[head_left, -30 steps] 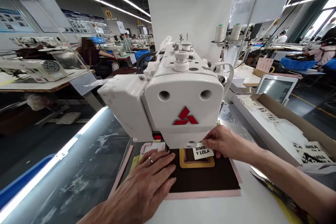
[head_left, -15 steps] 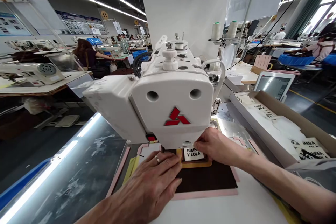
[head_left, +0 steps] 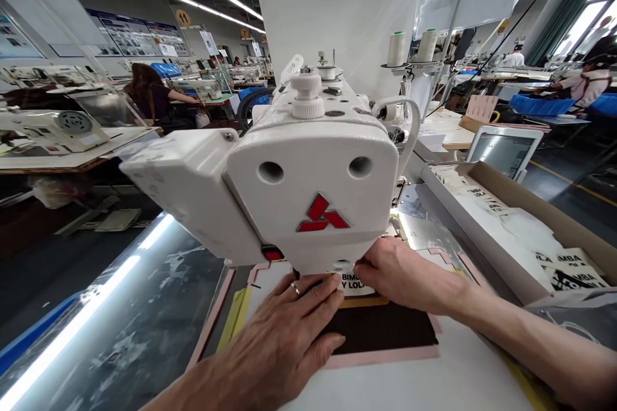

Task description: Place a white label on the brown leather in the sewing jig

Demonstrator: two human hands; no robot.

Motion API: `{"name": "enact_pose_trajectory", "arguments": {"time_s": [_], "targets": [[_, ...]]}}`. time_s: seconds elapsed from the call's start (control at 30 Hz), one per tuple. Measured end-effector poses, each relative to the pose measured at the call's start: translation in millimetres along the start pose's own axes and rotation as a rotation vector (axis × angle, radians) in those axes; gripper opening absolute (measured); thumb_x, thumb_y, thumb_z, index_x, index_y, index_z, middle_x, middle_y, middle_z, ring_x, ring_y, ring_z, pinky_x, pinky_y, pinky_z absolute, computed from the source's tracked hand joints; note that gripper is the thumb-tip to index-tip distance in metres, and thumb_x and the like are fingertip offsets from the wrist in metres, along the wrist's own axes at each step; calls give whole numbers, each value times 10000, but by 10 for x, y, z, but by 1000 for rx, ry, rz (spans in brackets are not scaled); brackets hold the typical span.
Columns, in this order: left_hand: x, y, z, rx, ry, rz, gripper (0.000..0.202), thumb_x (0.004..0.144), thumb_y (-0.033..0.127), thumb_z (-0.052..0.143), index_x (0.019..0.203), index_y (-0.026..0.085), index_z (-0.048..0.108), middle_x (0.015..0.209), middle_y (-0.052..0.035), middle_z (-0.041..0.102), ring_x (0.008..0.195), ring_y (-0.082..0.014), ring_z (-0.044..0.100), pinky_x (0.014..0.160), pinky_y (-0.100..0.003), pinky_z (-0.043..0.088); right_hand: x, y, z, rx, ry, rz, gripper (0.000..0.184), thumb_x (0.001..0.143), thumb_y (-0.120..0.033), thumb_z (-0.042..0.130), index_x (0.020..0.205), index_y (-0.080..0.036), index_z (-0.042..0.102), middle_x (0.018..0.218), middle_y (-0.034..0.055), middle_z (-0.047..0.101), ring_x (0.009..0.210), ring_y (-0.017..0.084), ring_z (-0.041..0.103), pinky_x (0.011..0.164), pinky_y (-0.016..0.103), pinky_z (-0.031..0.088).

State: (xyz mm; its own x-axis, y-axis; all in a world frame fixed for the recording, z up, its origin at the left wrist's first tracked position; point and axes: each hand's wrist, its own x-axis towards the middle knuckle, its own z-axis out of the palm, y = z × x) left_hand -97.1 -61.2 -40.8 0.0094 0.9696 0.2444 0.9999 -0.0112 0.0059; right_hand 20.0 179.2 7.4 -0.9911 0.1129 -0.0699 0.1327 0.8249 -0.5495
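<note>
- Hands apart, both pressing flat at the sewing machine head [head_left: 308, 199]: left hand [head_left: 284, 340] in front of it, right hand [head_left: 400, 276] to its right, fingertips at the label [head_left: 354, 284].
- Label sits on the brown panel [head_left: 380, 327], just under the head's front, partly hidden.
- Needle mostly hidden; foot position unclear from here.
- Best: even pressure, fingers clear of the needle, panel square in the pink frame [head_left: 380, 357].

We see a dark brown panel [head_left: 380, 327] lying flat in a pink template [head_left: 380, 356], with a tan frame [head_left: 366, 302] and a partly covered white BIMBA Y LOLA label [head_left: 354, 284] on top.
</note>
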Motion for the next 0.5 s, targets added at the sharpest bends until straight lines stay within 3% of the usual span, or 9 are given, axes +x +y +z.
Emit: {"name": "enact_pose_trajectory", "arguments": {"time_s": [0.2, 0.37, 0.5], "targets": [[19, -11, -4, 12, -27, -6, 489, 1126, 416, 476, 1567, 204, 472, 1633, -20, 493, 1466, -315, 508, 1175, -556, 504, 38, 20, -48, -29, 11, -82, 162, 984, -202, 594, 930, -221, 745, 840, 38, 743, 828, 206, 668, 736, 282, 489], [37, 12, 2, -42, 4, -43, 415, 1130, 431, 472, 1486, 231, 547, 1572, -25, 569, 1433, -295, 542, 1195, -540, 477, -79, 29, 57, -112, 95, -111, 171, 1032, -156, 538, 1005, -197, 702, 984, 85, 718, 885, 222, 660, 787, 323, 500], [50, 49, 16, -98, 35, -90, 393, 1141, 437, 432, 1444, 234, 580, 1528, -35, 608, 1389, -272, 586, 1191, -516, 478, -232, 102, 223, -279, 153, -312, 179, 1063, -127, 506, 1031, -216, 657, 1089, 90, 669, 978, 234, 626, 865, 367, 516]]}}
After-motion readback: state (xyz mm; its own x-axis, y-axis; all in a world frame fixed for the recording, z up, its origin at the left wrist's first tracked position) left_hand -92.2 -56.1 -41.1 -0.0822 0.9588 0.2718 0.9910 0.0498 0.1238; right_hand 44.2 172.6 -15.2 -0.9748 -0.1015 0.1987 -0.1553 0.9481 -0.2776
